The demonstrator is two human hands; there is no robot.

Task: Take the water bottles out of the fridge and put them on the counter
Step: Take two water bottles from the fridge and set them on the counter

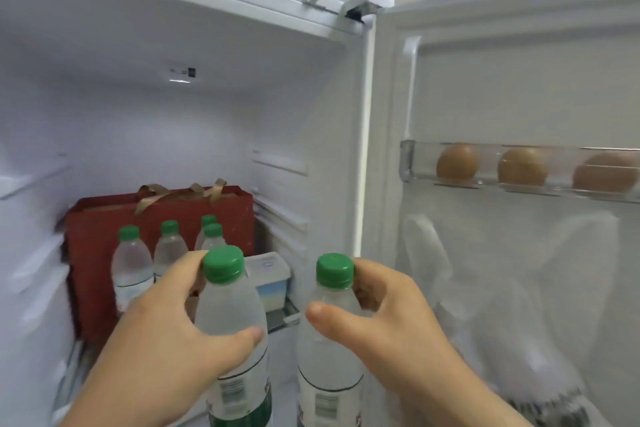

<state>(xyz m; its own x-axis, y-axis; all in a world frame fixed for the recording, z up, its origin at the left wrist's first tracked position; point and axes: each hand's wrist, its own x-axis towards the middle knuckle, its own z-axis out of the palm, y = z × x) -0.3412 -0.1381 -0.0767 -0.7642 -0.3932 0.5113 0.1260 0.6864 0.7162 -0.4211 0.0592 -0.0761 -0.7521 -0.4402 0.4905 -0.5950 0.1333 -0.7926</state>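
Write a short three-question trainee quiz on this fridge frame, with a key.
1. True or false: each hand holds a green-capped water bottle.
2. How many eggs show in the door rack?
3. Behind the shelf bottles stands: A) a red gift bag, B) a milk jug, C) a pot.

Key:
1. True: left hand grips the left bottle, right hand the right bottle.
2. Three eggs in the door rack.
3. A, the red gift bag, behind four shelf bottles.

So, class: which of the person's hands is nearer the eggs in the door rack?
Right. The right hand, holding a bottle, is just below-left of the eggs; the left hand is farther left.
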